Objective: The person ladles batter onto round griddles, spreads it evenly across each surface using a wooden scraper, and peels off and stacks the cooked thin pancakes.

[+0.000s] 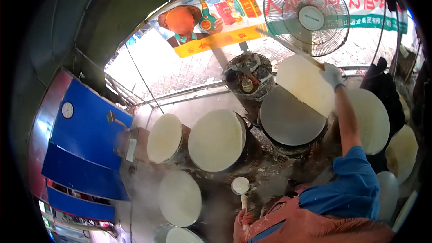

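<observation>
Head view: red-lettered banner (247, 20) beyond gloved right hand (332, 76).
</observation>
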Motion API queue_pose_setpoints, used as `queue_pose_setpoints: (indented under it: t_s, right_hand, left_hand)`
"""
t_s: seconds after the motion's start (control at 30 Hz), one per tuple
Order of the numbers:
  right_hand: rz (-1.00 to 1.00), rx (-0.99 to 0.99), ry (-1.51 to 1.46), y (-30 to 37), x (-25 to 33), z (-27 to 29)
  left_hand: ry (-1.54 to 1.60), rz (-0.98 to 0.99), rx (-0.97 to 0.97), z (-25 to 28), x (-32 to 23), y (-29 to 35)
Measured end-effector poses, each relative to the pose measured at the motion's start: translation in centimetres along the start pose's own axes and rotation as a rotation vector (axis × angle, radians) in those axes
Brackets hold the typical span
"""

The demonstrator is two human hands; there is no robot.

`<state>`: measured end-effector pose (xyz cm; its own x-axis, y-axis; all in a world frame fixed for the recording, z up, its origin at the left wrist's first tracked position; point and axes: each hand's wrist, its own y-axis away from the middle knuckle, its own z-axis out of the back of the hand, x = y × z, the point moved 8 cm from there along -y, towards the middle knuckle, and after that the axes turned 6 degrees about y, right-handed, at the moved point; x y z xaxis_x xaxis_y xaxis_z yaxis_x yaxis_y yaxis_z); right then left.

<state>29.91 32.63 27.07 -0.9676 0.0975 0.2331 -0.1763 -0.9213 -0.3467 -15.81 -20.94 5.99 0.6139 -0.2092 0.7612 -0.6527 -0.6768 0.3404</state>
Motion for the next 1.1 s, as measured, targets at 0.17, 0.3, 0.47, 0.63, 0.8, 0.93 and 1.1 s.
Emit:
queue_pose_setpoints:
  t_s: [0.17, 0.3, 0.47, 0.63, 0.8, 0.93, 1.1]
  right_hand:
    - [0.036, -0.027, -0.118, -5.3, -2.3, 3.1]
    - [0.205, 0.006, -0.248, -7.8, 9.2, 5.8]
    - [0.572, -0.227, -0.09, -4.2, 10.0, 9.4]
    - [0.75, -0.074, 0.091, 12.0, 20.2, 3.6]
    - [0.611, 0.224, 0.401, 24.2, 22.0, -8.0]
    - [0.543, 0.167, 0.299, 26.0, 23.3, -12.2]
    - [0.461, 0.161, 0.169, 25.4, 23.5, -13.5]
  left_hand:
    - [0.036, -0.099, 0.131, -3.2, 5.6, -0.1]
    - [-0.564, -0.191, 0.294, 15.1, -14.4, 8.2]
    - [0.03, -0.096, 0.159, -2.3, 5.6, 2.4]
    - [0.035, -0.175, 0.178, 0.0, 4.0, 7.0]
    - [-0.07, -0.149, 0.011, 4.8, -0.9, 11.7]
    - [0.014, -0.1, -0.041, 5.2, -1.5, 13.8]
    - [-0.001, -0.078, -0.078, 4.4, -1.4, 13.9]
